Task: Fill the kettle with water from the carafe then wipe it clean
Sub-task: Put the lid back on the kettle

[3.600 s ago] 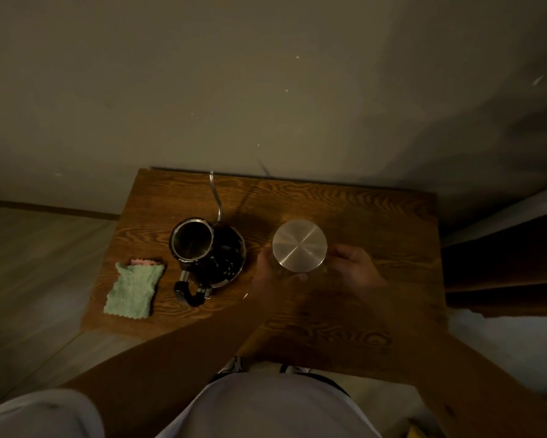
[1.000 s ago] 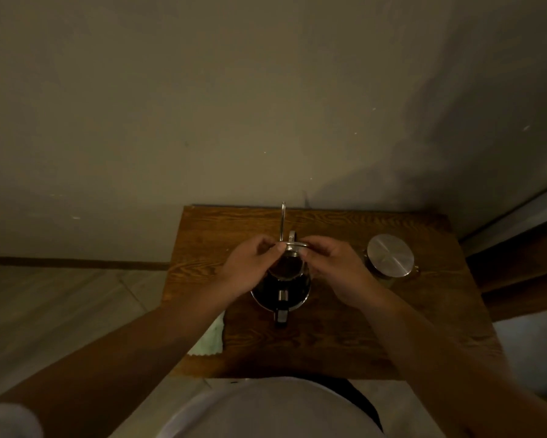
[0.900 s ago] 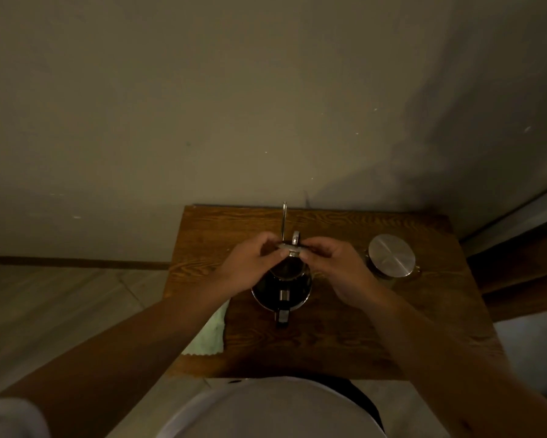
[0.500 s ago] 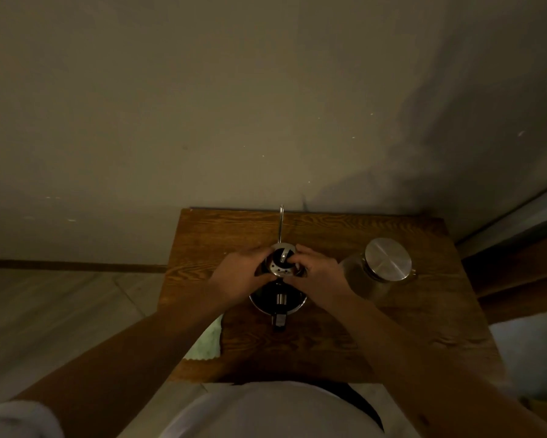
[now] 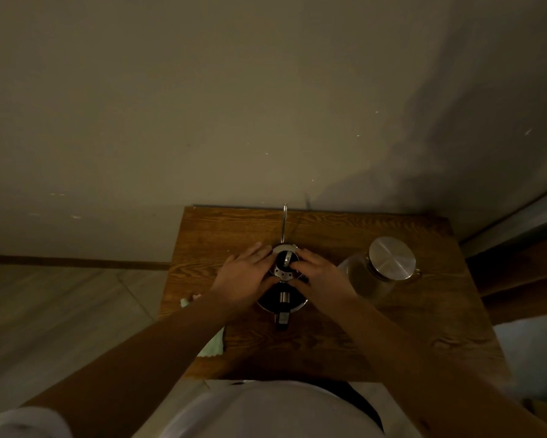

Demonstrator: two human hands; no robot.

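Observation:
A dark steel kettle (image 5: 281,300) with a thin gooseneck spout (image 5: 284,224) stands mid-table, handle toward me. Its round metal lid (image 5: 284,265) sits on the opening. My left hand (image 5: 247,273) presses the lid's left side and my right hand (image 5: 318,273) holds its right side, fingers at the knob. A glass carafe (image 5: 368,276) with a shiny metal cap (image 5: 392,257) stands to the right, untouched. A pale green cloth (image 5: 212,343) lies at the table's left front, mostly hidden under my left forearm.
The small wooden table (image 5: 408,336) stands against a plain wall. Grey floor lies to the left. A dark wooden piece of furniture (image 5: 525,270) is at the right. My white shirt fills the bottom of the view.
A second ago both hands held the lid tilted just above the kettle. The lid has come down flat onto the opening and both hands rest on it. Earlier, the hands were on the carafe.

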